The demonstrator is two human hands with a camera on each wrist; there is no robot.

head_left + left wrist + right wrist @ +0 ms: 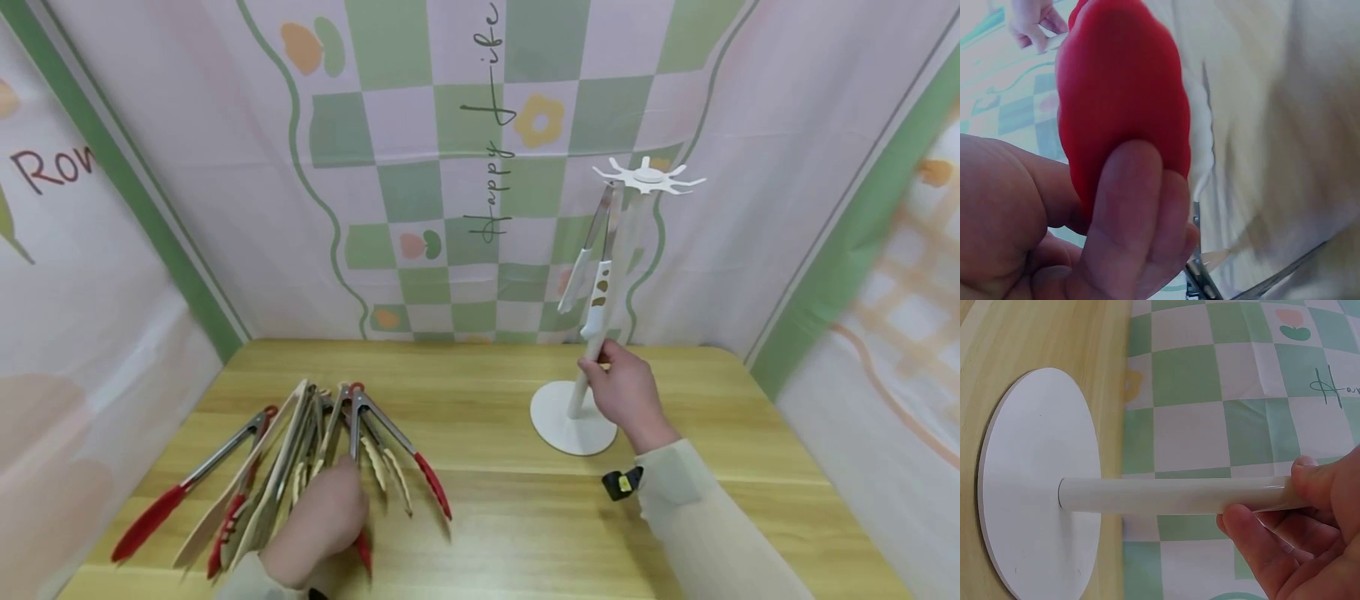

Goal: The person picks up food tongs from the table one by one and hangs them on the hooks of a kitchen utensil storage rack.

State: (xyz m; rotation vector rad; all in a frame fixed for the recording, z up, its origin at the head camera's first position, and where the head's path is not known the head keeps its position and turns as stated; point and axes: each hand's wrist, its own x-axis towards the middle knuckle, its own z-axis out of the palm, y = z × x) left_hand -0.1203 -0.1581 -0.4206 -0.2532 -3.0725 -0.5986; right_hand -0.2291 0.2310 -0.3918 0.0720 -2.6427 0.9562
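My left wrist view shows what the head view hides under my left hand [330, 504]: thumb and fingers pinching the red end of a pair of red-tipped tongs [1125, 81], with a pale scalloped tip [1199, 134] just behind it. My right wrist view shows my right hand [626, 387] curled round the pole [1179, 495] of a white stand, well above its round base [1029, 487], which sits flat on the wooden table [495, 533]. Other tongs [206, 462], with red, cream and wooden-looking ends, crowd close around my left hand. White-handled tongs [597, 300] hang from the hooked top [648, 176] of the stand, above my right hand, and a printed cloth [468, 192] hangs behind. The red end runs out past my left fingertips; the stand is well apart from it, to my right.
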